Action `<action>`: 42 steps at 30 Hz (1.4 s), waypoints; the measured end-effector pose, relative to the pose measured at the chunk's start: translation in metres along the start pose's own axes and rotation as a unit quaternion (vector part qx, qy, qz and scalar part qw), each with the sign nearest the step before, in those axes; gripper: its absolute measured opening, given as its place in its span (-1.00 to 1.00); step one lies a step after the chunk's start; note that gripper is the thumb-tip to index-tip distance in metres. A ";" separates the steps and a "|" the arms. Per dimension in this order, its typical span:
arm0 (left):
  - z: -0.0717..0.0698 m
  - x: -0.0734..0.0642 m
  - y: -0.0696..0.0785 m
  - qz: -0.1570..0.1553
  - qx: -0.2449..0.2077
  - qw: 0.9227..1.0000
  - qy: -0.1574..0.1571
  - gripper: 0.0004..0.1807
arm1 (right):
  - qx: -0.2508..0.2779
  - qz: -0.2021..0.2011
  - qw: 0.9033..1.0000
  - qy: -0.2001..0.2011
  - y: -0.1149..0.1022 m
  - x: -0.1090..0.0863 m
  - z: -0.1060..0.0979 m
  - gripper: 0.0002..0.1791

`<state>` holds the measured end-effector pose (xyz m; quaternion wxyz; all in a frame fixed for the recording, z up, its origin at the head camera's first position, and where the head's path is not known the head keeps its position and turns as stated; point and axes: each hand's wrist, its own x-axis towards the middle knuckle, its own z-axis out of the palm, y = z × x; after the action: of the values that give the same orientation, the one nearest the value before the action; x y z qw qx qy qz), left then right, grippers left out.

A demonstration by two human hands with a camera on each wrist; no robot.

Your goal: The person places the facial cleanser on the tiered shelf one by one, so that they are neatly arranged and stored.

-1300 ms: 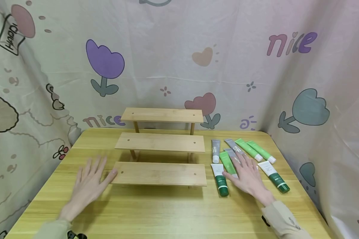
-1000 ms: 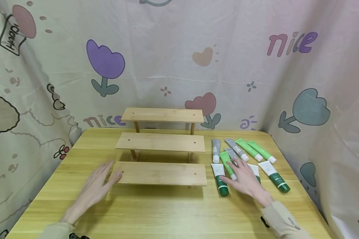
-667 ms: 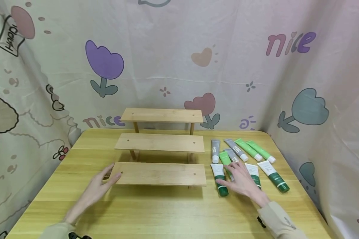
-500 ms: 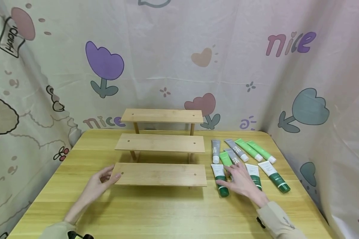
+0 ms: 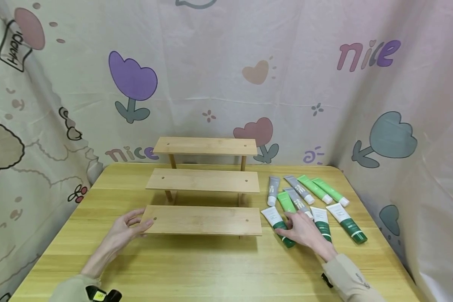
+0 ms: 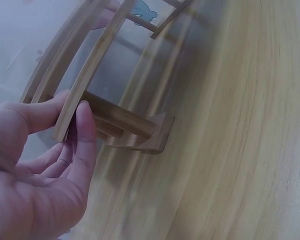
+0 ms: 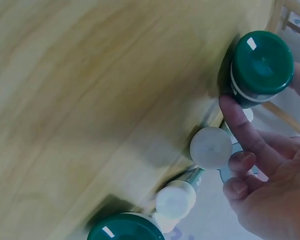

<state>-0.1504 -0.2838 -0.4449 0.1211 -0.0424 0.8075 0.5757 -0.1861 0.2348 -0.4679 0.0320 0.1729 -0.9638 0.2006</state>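
A three-tier wooden display stand stands mid-table. My left hand pinches the left end of its lowest board; the left wrist view has the thumb on one face of the board and a finger on the other. At the right, my right hand holds a white and dark green squeeze tube between thumb and index finger. The tube lies slanted, its cap toward me. In the right wrist view, the index finger rests along the side of its green cap, while the thumb is mostly hidden behind it.
Around the right hand lie light green tubes, grey tubes and two more white and green tubes. A patterned curtain hangs behind and at both sides of the wooden table.
My left hand has gone from spread fingers to pinching the lowest board. The right hand has drawn nearer and closed on the white and green tube, whose cap end has swung right.
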 end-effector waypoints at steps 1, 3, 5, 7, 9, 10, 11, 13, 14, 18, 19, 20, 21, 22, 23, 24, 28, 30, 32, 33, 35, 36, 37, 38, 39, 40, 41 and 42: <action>0.000 0.000 0.000 0.002 -0.003 1.000 -0.003 -0.12 | 0.004 0.002 1.000 -0.002 0.000 0.000 0.000 -0.54; 0.000 0.001 -0.001 0.005 -0.009 1.000 -0.006 -0.13 | 0.013 0.006 1.000 -0.004 0.001 0.000 0.000 -0.54; 0.001 0.001 -0.001 0.008 -0.016 1.000 -0.006 -0.14 | 0.023 0.011 1.000 -0.005 0.001 0.000 0.000 -0.54; 0.001 0.001 -0.001 0.008 -0.023 1.000 -0.005 -0.14 | 0.037 0.021 0.999 -0.010 0.000 0.000 -0.001 -0.54; 0.001 0.001 -0.002 0.008 -0.027 1.000 -0.007 -0.14 | 0.052 0.036 0.998 -0.019 -0.001 0.001 -0.002 -0.55; 0.002 0.001 -0.002 0.008 -0.028 1.000 -0.006 -0.15 | 0.059 0.045 0.997 -0.025 -0.001 0.001 -0.003 -0.57; 0.002 0.001 -0.002 0.007 -0.031 0.999 -0.006 -0.15 | 0.065 0.056 0.996 -0.027 -0.002 0.000 -0.003 -0.61; 0.002 0.001 -0.002 0.006 -0.036 0.999 -0.007 -0.14 | 0.072 0.078 0.994 -0.027 -0.003 0.000 -0.005 -0.63; 0.002 0.002 -0.002 0.005 -0.041 0.999 -0.007 -0.14 | 0.076 0.088 0.993 -0.027 -0.003 -0.001 -0.006 -0.58; 0.002 0.001 -0.002 0.001 -0.057 0.998 -0.009 -0.13 | 0.093 0.115 0.989 -0.021 -0.004 -0.003 -0.009 -0.32; 0.002 0.001 -0.002 0.001 -0.061 0.998 -0.009 -0.13 | 0.099 0.118 0.988 -0.023 -0.003 -0.003 -0.010 -0.30; 0.003 0.001 -0.002 0.001 -0.064 0.998 -0.010 -0.13 | 0.103 0.120 0.987 -0.024 -0.003 -0.003 -0.011 -0.30; 0.002 0.001 -0.002 0.001 -0.064 0.998 -0.010 -0.12 | 0.107 0.122 0.987 -0.023 -0.003 -0.003 -0.012 -0.30; 0.003 0.001 -0.002 0.001 -0.066 0.998 -0.010 -0.12 | 0.111 0.125 0.986 -0.024 -0.002 -0.003 -0.013 -0.30; 0.003 0.000 -0.002 0.001 -0.067 0.998 -0.010 -0.12 | 0.116 0.126 0.985 -0.024 -0.002 -0.003 -0.014 -0.31; 0.003 0.000 -0.002 0.002 -0.069 0.998 -0.011 -0.12 | 0.120 0.124 0.985 -0.024 -0.002 -0.003 -0.015 -0.32; 0.003 -0.001 -0.001 0.004 -0.073 0.997 -0.013 -0.12 | 0.141 0.118 0.982 -0.032 -0.001 -0.002 -0.021 -0.36; 0.003 -0.001 -0.001 0.006 -0.075 0.997 -0.015 -0.11 | 0.150 0.115 0.982 -0.034 -0.001 -0.002 -0.024 -0.38; 0.003 -0.001 -0.001 0.008 -0.078 0.997 -0.017 -0.11 | 0.156 0.109 0.981 -0.035 -0.001 -0.001 -0.027 -0.39; 0.002 -0.001 -0.001 0.009 -0.078 0.997 -0.017 -0.11 | 0.157 0.105 0.981 -0.035 -0.001 0.000 -0.028 -0.40; 0.002 -0.001 -0.001 0.011 -0.081 0.996 -0.017 -0.11 | 0.164 0.096 0.981 -0.033 0.000 0.001 -0.030 -0.41; 0.002 -0.001 -0.001 0.012 -0.081 0.996 -0.017 -0.11 | 0.168 0.091 0.981 -0.033 0.000 0.002 -0.031 -0.40; 0.002 -0.001 -0.001 0.011 -0.082 0.996 -0.017 -0.11 | 0.172 0.087 0.981 -0.033 0.001 0.002 -0.032 -0.40; 0.002 -0.001 -0.001 0.010 -0.083 0.996 -0.017 -0.11 | 0.176 0.082 0.980 -0.032 0.002 0.003 -0.033 -0.40; 0.002 -0.001 -0.001 0.009 -0.084 0.996 -0.017 -0.11 | 0.182 0.079 0.980 -0.031 0.002 0.004 -0.034 -0.40; 0.002 -0.001 -0.001 0.008 -0.084 0.996 -0.017 -0.11 | 0.187 0.077 0.979 -0.030 0.003 0.005 -0.035 -0.41; 0.003 -0.001 -0.001 0.006 -0.085 0.996 -0.017 -0.10 | 0.190 0.076 0.979 -0.029 0.003 0.006 -0.036 -0.40; 0.003 -0.001 -0.001 0.005 -0.085 0.996 -0.017 -0.10 | 0.190 0.074 0.979 -0.028 0.003 0.007 -0.037 -0.41</action>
<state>-0.1489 -0.2816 -0.4462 0.1282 -0.0390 0.7534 0.6437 -0.1940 0.2498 -0.4347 -0.0429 0.1095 -0.9186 0.3773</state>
